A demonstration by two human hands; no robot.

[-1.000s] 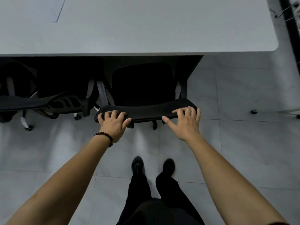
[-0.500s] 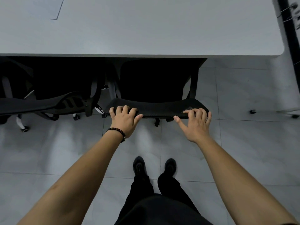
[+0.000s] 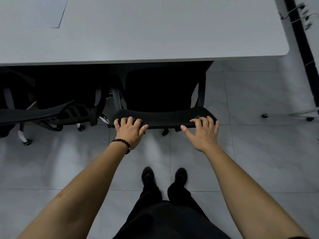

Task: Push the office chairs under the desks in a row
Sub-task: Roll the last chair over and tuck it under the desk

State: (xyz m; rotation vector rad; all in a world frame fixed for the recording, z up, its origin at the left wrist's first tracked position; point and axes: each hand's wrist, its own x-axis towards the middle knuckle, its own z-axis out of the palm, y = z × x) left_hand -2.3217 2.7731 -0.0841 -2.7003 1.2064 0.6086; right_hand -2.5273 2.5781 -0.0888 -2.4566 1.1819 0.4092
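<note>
A black mesh office chair [image 3: 164, 120] stands upright, seat partly under the white tabletop [image 3: 155, 31], just beside a second chair [image 3: 51, 114] tucked under to its left.

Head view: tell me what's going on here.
A person stands facing a white desk with both hands on the top edge of a black office chair backrest. The left hand curls its fingers over the left end, and the right hand hooks over the right end with the thumb spread. The chair's seat sits at the desk's near edge. A second chair is parked beside it on the left.
</note>
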